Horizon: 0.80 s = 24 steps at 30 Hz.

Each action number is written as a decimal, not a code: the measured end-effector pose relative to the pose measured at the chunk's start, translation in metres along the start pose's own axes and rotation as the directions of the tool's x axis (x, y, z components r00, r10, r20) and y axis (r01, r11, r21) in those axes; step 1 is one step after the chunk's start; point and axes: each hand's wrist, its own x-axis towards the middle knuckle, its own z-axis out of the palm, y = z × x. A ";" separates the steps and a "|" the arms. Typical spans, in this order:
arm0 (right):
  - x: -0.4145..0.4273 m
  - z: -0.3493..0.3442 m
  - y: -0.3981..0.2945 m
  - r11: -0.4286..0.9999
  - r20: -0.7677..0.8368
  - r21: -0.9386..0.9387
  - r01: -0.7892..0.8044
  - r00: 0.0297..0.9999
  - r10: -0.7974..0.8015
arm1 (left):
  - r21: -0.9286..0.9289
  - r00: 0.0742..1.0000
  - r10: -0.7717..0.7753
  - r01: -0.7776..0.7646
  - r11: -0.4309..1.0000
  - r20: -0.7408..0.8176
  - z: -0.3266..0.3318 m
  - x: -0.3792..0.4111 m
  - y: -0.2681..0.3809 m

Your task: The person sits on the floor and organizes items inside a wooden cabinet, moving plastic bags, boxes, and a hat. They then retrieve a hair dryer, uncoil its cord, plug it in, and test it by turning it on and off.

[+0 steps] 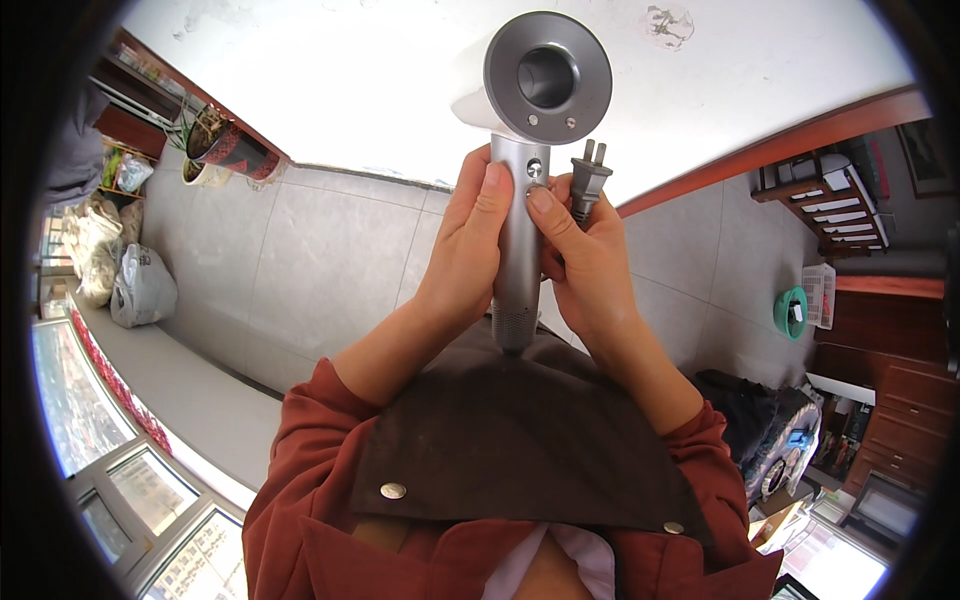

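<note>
A silver-grey hair dryer stands upright before my chest, its round dark-grey head at the top with the ringed end facing me. My left hand wraps the handle from the left, thumb along its side. From the right, my right hand grips the same handle, its thumb just below the round switch. A grey two-pin plug sticks up between the fingers of my right hand, prongs upward. Most of the cord is hidden behind that hand.
A white wall with peeling patches rises ahead. Potted plants stand on the tiled floor at the left, near a white plastic bag by the windowsill. A green basin and a white basket are at the right.
</note>
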 end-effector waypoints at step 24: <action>0.008 0.001 -0.012 0.996 -0.050 -0.029 -0.087 0.995 0.086 | 0.141 0.992 0.088 -0.101 0.985 0.096 -0.002 0.001 -0.003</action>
